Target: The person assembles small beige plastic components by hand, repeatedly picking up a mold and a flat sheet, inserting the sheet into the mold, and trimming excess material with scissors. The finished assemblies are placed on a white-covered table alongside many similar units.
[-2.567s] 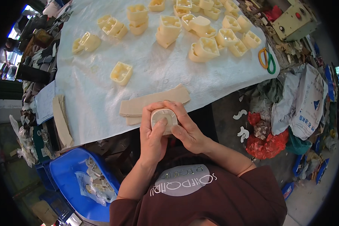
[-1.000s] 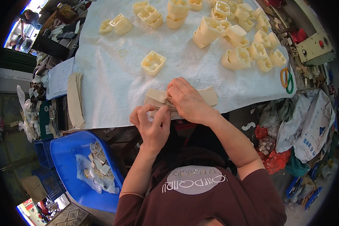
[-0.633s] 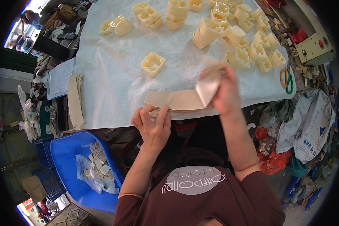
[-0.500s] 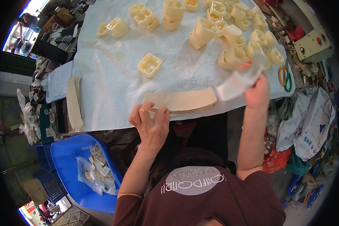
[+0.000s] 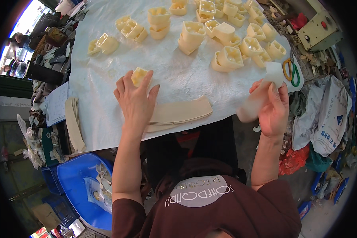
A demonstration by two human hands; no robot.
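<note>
My left hand [image 5: 135, 97] reaches over a single cream moulded hollow block [image 5: 139, 74], its fingers spread apart around the block. They partly cover it, and a firm grip does not show. Raised off the table's right front edge, my right hand [image 5: 274, 117] pinches a pale, flexible strip [image 5: 273, 72]; its lower end is smeared by motion. Between the hands, at the near edge, lies a stack of curved beige strips [image 5: 182, 112], its left end behind my left wrist.
Several more cream hollow blocks [image 5: 230, 58] stand across the far part of the white-covered table [image 5: 178, 81]. Scissors with orange and green handles [image 5: 291, 72] lie at the right edge. More beige strips [image 5: 74, 123] rest at the left edge, above a blue bin [image 5: 73, 178] of scraps.
My left hand has left the strip stack and moved up and left to the single block. My right hand still holds the strip, now turned. The whole view has shifted slightly.
</note>
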